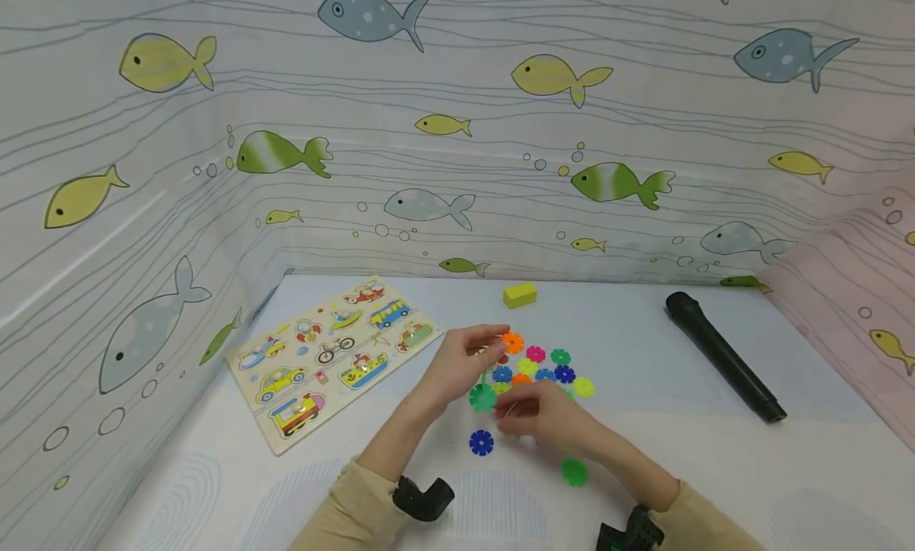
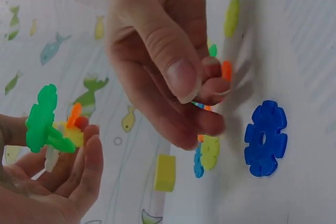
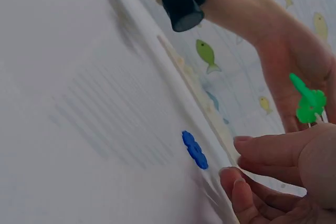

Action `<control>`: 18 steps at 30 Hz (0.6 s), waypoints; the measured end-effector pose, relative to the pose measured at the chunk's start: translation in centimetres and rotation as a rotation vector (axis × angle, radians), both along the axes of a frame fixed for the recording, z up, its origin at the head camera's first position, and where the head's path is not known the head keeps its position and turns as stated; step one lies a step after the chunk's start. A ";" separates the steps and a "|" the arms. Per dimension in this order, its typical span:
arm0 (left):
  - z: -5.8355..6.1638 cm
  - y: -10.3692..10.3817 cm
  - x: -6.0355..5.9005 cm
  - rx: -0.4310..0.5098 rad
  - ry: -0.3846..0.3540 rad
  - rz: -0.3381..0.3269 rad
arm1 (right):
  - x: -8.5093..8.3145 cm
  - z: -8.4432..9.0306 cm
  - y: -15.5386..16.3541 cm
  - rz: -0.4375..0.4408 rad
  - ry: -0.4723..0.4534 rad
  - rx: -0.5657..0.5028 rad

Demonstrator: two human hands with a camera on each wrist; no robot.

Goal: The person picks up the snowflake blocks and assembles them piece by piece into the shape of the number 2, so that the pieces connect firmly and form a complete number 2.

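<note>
Your left hand [image 1: 457, 364], right of the wooden puzzle board [image 1: 276, 441], pinches a linked flower-disc assembly [image 2: 42, 119] with green, yellow and orange parts. Your right hand [image 1: 546, 412], farther right of the board, is beside the assembly; its fingers are loosely bent, with a gap at the thumb. Contact with the assembly cannot be determined. Loose flower discs [image 1: 565, 374] are grouped right of the board. A dark blue disc [image 1: 481, 443] and a bright green disc [image 1: 574, 472] lie right of it, nearer you. The board carries vehicle pieces, including a bus [image 1: 390, 314] and a boat [image 1: 363, 371]. The yellow block [image 1: 519, 295] sits right of the board's far corner; the black rod [image 1: 725, 356] lies well right.
</note>
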State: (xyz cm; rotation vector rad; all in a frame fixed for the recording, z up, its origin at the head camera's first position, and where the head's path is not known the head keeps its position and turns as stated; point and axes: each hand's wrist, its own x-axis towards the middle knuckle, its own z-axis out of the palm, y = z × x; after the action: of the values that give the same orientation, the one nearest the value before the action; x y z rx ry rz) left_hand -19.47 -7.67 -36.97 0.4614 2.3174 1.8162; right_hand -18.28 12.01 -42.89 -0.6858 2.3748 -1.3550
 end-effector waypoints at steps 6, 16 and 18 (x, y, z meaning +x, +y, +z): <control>0.1 0.0 0.0 0.012 0.001 -0.003 | 1.3 -0.5 -1.1 0.137 0.109 0.113; 0.1 0.2 0.0 0.010 -0.006 -0.002 | 1.8 -0.4 -1.4 0.143 0.137 0.168; 0.0 0.2 0.0 0.010 -0.010 -0.002 | 1.8 -0.5 -1.4 0.156 0.143 0.166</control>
State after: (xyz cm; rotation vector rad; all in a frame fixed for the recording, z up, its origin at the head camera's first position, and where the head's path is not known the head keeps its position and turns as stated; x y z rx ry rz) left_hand -19.42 -7.48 -36.93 0.4553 2.3018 1.8257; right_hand -16.47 10.60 -43.36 -0.9247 2.4508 -1.0640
